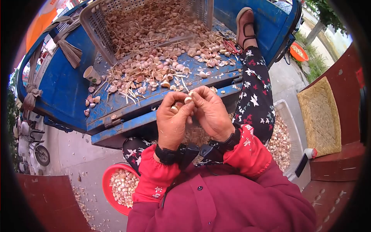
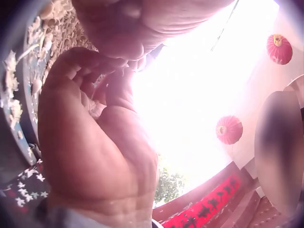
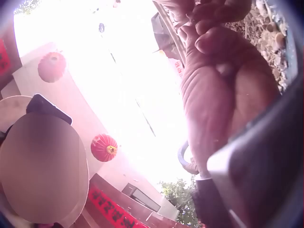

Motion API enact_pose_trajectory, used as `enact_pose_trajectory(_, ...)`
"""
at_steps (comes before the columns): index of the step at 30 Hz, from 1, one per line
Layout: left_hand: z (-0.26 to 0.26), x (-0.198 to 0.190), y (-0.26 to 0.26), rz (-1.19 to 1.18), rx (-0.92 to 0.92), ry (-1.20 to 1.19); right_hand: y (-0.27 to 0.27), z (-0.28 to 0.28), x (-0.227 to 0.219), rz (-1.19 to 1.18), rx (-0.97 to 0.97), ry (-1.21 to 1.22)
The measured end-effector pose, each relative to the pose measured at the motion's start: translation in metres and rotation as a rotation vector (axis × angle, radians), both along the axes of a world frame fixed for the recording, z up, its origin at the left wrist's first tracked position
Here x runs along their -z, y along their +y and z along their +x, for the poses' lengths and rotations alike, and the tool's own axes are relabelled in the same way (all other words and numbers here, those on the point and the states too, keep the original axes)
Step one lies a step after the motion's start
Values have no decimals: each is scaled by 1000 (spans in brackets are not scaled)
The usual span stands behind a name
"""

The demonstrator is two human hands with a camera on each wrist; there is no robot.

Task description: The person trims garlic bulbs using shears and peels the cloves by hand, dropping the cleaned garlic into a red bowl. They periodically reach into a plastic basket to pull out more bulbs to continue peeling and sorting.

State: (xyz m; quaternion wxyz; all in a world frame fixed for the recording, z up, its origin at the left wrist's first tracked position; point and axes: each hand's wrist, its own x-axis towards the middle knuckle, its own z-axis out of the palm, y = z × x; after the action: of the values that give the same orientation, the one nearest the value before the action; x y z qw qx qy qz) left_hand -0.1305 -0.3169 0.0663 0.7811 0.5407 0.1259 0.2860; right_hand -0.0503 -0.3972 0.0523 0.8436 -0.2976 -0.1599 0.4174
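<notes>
In the head view my left hand [image 1: 172,123] pinches a pale garlic clove [image 1: 188,100] between thumb and forefinger. More cloves [image 1: 174,110] sit in its curled fingers. My right hand [image 1: 212,113] meets it fingertip to fingertip, its thumb and forefinger pinching at the same spot, where a bit of white clove shows. Both hands are above the blue truck bed's edge, in front of a heap of unpeeled garlic cloves [image 1: 154,73]. The left wrist view has the left palm [image 2: 90,147] close up; the right wrist view has the right hand [image 3: 223,90], with the pinched clove mostly hidden by fingers.
A tipped plastic crate [image 1: 87,23] spills garlic onto the blue bed [image 1: 58,89]. A paper cup [image 1: 92,75] and red-handled scissors [image 1: 232,47] lie there. Below are a red basin [image 1: 106,189] and a white crate [image 1: 295,135] of cloves. One leg [image 1: 255,89] extends along the bed's right side.
</notes>
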Motion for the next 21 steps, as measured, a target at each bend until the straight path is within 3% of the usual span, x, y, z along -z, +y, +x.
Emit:
enact_pose_trajectory(7, -4, 16, 10, -173, 79, -101, 5, 7, 22, 179, -194, 175)
enact_pose_trajectory(16, -5, 17, 7, -206, 65, -41, 1, 6, 30, 120, -87, 102)
enact_pose_trajectory(19, -9, 11, 5, -285, 137, -63, -3, 10, 32, 167, -152, 95)
enact_pose_trajectory(21, -20, -7, 3, -274, 286, -40, -9, 9, 23, 135, -127, 138)
